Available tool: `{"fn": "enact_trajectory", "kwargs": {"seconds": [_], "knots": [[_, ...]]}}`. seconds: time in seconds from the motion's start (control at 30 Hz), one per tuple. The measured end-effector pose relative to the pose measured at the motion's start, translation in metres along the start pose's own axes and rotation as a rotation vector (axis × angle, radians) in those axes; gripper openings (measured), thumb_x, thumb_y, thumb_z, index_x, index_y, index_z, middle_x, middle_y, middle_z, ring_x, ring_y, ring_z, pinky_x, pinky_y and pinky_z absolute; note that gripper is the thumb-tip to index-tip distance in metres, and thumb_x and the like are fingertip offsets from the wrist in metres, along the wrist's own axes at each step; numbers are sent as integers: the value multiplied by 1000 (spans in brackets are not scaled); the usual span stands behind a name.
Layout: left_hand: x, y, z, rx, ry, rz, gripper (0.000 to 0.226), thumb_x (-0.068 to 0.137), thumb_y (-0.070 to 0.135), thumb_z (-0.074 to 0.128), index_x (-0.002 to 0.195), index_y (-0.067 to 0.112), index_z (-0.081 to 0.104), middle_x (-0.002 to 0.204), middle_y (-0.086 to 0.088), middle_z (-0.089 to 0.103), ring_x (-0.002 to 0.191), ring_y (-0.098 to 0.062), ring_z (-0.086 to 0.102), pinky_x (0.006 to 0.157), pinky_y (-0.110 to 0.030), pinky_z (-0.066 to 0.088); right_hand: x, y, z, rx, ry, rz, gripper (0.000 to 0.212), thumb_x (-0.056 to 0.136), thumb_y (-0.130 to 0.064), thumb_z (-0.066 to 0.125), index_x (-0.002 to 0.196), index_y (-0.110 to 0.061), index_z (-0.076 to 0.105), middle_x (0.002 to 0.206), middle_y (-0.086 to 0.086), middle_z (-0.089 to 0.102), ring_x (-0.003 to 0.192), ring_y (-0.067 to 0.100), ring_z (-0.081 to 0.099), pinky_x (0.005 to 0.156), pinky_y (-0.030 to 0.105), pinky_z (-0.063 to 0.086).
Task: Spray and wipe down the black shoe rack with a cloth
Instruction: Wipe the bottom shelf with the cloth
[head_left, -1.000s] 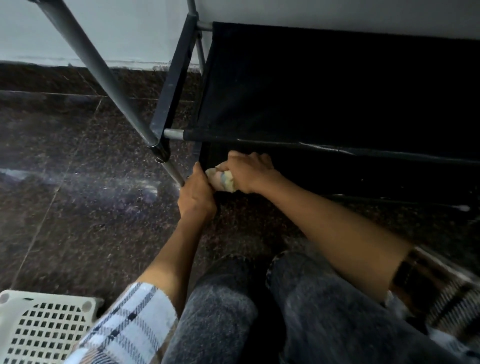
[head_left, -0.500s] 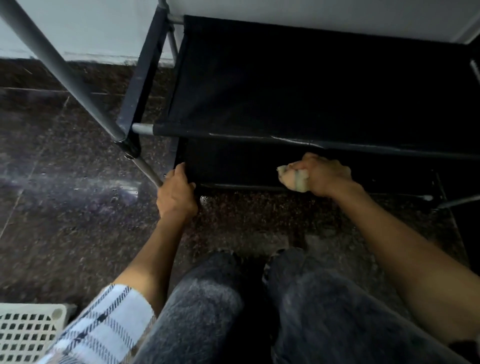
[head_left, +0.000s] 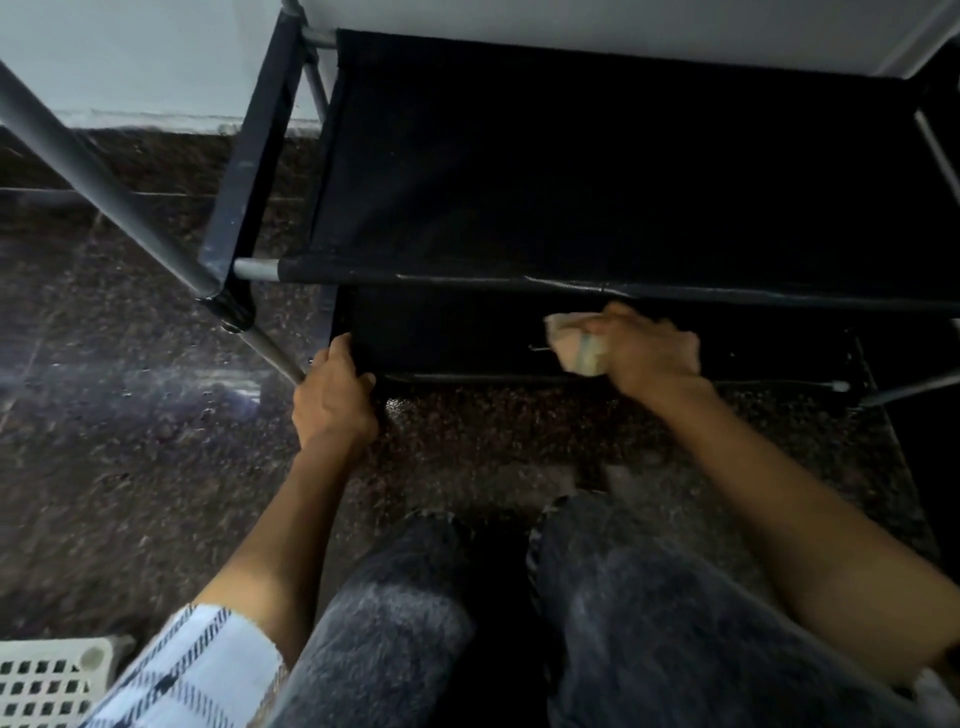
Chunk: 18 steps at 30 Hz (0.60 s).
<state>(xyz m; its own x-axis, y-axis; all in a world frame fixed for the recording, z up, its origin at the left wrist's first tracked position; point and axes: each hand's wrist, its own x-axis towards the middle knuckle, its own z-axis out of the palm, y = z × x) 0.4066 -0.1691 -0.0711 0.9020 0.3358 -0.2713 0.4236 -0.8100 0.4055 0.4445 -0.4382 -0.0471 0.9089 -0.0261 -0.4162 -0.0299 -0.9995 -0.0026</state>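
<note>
The black shoe rack (head_left: 597, 171) stands against the wall ahead of my knees, its fabric shelves slung between grey metal bars, and I am down at its lowest tier. My right hand (head_left: 649, 351) is bunched around a crumpled pale cloth (head_left: 574, 343), fingers curled tight over it, pressing it onto the bottom shelf just under the front bar of the tier above. I hold the cloth wadded this way, I judge, so it fits the narrow gap between the two tiers and gives a firm pad for rubbing.

To the left of that hand, well apart from it, my left hand (head_left: 335, 397) grips the rack's lower front corner where the black fabric edge meets the slanted leg tube (head_left: 270, 353). Its fingers wrap the edge and the thumb lies along the side. That grip looks meant to brace the light frame so it does not slide or rock under the wiping.

No spray bottle is in view, so I take the spraying of this tier to be done or the bottle set aside; I cannot tell which. The stretch of shelf to the right of the cloth looks left to wipe.

Beneath both hands lies a dark speckled stone floor (head_left: 130, 415). Behind my left forearm, at its plaid sleeve (head_left: 192, 670), sits the corner of a white perforated plastic basket (head_left: 47, 675).
</note>
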Motion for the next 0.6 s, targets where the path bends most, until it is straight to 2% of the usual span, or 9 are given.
{"fn": "enact_trajectory", "kwargs": {"seconds": [0.07, 0.2, 0.27, 0.33, 0.43, 0.5, 0.6], "knots": [[2, -1, 1, -9, 1, -3, 39, 94, 14, 50, 132, 14, 42, 128, -16, 52, 112, -42, 52, 88, -50, 43, -2, 10, -3, -40, -29, 105, 53, 94, -26, 53, 140, -47, 35, 138, -2, 37, 121, 36, 45, 93, 44, 40], [4, -2, -2, -33, 9, -23, 40, 93, 14, 53, 131, 14, 42, 124, -17, 55, 111, -41, 52, 86, -48, 42, 2, -29, -2, 24, 55, 126, 42, 94, -27, 43, 134, -37, 46, 138, 2, 43, 120, 37, 47, 98, 45, 36], [4, -1, -2, -29, 2, -23, 41, 93, 14, 53, 132, 14, 41, 124, -16, 56, 112, -40, 52, 87, -48, 42, 3, -67, -3, 123, 58, 47, 41, 93, -36, 38, 133, -34, 48, 137, 4, 49, 120, 34, 49, 97, 39, 36], [4, -2, -2, -28, 2, -23, 43, 92, 15, 54, 133, 14, 40, 125, -16, 55, 113, -40, 52, 88, -48, 41, 0, -115, -2, 74, 86, -129, 38, 95, -40, 40, 131, -31, 48, 130, 4, 54, 116, 31, 53, 90, 33, 37], [4, -2, -1, -21, 3, -15, 43, 91, 16, 56, 132, 14, 41, 125, -16, 55, 112, -40, 53, 87, -47, 42, -8, -165, -4, -15, 100, -403, 45, 94, -25, 50, 136, -37, 42, 138, 1, 41, 121, 32, 47, 91, 40, 36], [4, -3, -2, -22, -1, 3, 41, 90, 16, 56, 129, 14, 43, 124, -15, 56, 111, -39, 54, 84, -46, 42, -5, -170, -5, -26, 87, -436, 49, 94, -24, 50, 140, -40, 39, 140, -1, 36, 122, 34, 44, 95, 43, 35], [3, -2, -2, -36, 9, -3, 40, 92, 15, 55, 130, 14, 43, 126, -14, 54, 113, -37, 53, 88, -47, 42, -4, -154, -1, 0, 108, -412, 50, 93, -25, 54, 136, -45, 41, 134, -4, 40, 118, 33, 46, 93, 43, 36]]}}
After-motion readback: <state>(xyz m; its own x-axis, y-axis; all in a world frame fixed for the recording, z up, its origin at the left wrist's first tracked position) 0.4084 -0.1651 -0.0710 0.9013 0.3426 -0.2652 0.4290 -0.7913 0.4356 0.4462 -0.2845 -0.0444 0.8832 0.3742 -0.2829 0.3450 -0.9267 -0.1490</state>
